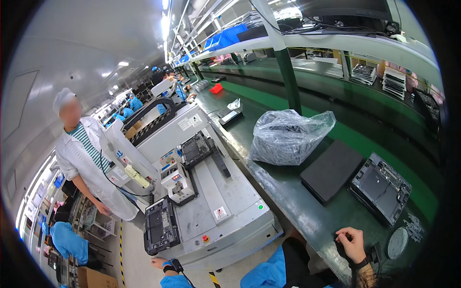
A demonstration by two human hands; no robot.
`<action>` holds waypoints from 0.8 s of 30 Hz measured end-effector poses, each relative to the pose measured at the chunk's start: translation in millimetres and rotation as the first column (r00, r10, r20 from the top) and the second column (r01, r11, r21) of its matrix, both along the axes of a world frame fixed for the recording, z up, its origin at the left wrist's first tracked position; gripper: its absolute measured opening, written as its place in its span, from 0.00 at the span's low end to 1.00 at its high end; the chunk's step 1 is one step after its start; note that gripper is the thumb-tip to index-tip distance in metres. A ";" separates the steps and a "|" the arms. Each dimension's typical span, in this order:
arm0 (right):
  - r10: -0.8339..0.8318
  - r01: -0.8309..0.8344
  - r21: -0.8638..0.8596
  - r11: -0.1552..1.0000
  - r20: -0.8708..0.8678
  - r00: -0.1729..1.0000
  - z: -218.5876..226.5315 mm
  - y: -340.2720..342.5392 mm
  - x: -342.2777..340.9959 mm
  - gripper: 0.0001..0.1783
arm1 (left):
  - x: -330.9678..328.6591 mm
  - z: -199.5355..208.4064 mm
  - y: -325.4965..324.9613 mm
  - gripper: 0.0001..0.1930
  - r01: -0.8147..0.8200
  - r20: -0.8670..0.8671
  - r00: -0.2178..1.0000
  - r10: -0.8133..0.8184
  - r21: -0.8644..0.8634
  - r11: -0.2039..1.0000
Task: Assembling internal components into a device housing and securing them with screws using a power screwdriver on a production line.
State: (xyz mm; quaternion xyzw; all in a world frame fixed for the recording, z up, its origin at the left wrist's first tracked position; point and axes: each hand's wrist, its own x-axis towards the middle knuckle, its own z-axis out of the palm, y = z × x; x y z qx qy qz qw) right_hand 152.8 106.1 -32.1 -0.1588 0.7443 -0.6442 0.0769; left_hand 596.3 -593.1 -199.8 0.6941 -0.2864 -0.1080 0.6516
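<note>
My left hand [159,262] is at the near left corner of the grey machine table, just below a black laptop chassis [161,225] that sits in a holder there. Its fingers show only small and in part. Over the near edge of the green bench, my right hand [353,245] has its fingers curled in; what they hold, if anything, is hidden. Near it lie an open laptop base [382,187] with bare inner parts, a round clear dish of small pieces [398,242] and several small grey strips [414,227].
A dark flat slab [332,170] and a clear plastic bag [290,137] of dark parts lie on the bench. The machine [230,211] carries a second laptop chassis [195,149] and a red button [205,238]. A person in a white coat [96,163] stands beyond it.
</note>
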 end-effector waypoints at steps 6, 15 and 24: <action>0.002 -0.002 -0.010 1.000 0.020 1.000 -4.0 1.4 2.1 0.05 | 5.6 1.9 5.0 0.28 0.052 0.029 0.998 -0.055 0.092 0.994; 0.025 -0.026 0.053 0.998 0.003 1.000 1.7 -3.2 -0.5 0.06 | 28.6 -10.9 -7.3 0.28 0.153 0.122 0.980 -0.158 0.048 0.987; -0.019 0.017 0.092 0.996 0.017 1.000 5.8 0.2 2.2 0.05 | 17.8 -27.6 -16.9 0.28 0.150 0.112 0.982 -0.155 0.053 0.987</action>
